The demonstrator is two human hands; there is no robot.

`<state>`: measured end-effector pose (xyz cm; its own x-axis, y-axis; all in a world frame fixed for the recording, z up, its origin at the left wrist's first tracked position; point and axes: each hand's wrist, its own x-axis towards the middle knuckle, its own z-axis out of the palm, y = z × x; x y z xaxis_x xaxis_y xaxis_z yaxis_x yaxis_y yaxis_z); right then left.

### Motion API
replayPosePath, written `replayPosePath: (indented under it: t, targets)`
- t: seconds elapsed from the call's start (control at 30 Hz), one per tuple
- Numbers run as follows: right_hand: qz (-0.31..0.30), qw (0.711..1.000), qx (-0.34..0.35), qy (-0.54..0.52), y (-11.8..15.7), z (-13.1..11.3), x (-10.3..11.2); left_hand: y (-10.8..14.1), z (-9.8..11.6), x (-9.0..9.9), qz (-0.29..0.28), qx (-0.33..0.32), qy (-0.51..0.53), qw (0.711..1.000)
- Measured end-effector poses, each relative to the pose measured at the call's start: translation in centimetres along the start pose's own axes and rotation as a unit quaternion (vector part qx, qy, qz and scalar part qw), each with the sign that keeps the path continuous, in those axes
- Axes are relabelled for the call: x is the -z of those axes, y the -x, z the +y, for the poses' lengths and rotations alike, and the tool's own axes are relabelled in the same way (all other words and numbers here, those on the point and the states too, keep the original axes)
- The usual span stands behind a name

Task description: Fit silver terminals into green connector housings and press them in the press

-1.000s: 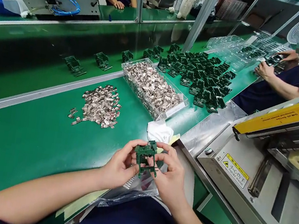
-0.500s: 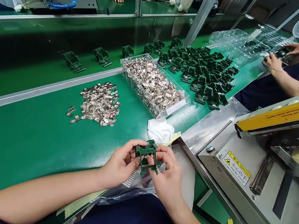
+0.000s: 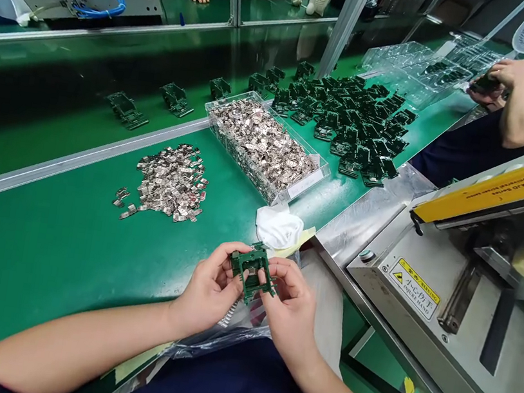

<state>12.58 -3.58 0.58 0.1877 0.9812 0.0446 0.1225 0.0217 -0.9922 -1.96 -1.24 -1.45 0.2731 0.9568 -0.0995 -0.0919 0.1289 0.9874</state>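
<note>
The green plastic frame (image 3: pixel 252 273) is held above the near edge of the green bench (image 3: pixel 41 243), in front of the person's torso. Both hands grip it: the left hand (image 3: pixel 209 293) pinches its left side with thumb and fingertips closed on the part, and the right hand (image 3: pixel 292 308) pinches its right side in the same manner. The frame is roughly square, tilted, with its upper end pointing away from the person and slightly left; its long axis cannot be told with certainty. No writing is legible on it.

Under the hands lies a clear plastic bag (image 3: pixel 228 331) hanging over the near bench edge. Just beyond the frame lies a white cloth (image 3: pixel 279 228) on a yellow sheet.

Farther toward the middle of the bench, a loose pile of metal clips (image 3: pixel 169 180) lies left of a clear tray (image 3: pixel 310 180) filled with the same clips; a white label on the tray's near end is unreadable.

Beyond the tray, a heap of green frames (image 3: pixel 350 124) spreads toward the far right corner, and single frames stand along the conveyor belt (image 3: pixel 37 93).

At the right bench edge stands a metal machine (image 3: pixel 462 296). Its yellow warning label (image 3: pixel 413 288) reads "INJURE HAND" under Chinese characters. The yellow bar above carries small print that is not legible.

A co-worker's hands (image 3: pixel 496 76) hold a dark part at the far right.
</note>
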Motion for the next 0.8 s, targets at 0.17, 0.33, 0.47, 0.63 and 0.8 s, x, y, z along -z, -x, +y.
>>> replayPosePath:
  t: [0.17, 0.33, 0.47, 0.63, 0.8]
  targets:
    - [0.015, 0.999, -0.022, -0.044, 0.1, -0.1, -0.2, 0.3, 0.0, -0.1, 0.017, -0.006, 0.001, 1.000]
    - [0.041, 0.996, -0.020, -0.079, 0.2, -0.1, -0.8, 0.6, -0.1, 0.0, 0.012, -0.025, -0.018, 0.999]
    - [0.035, 0.990, -0.077, -0.109, 0.3, -0.3, -1.1, 0.8, -0.1, 0.0, 0.017, -0.031, -0.032, 0.999]
    - [0.043, 0.981, -0.119, -0.149, 1.0, -0.1, -1.2, 1.2, 0.1, -0.1, 0.012, -0.032, -0.034, 0.999]
    - [0.054, 0.970, -0.134, -0.194, 2.3, 0.7, -1.4, 1.6, -0.1, -0.1, -0.023, -0.045, -0.057, 0.997]
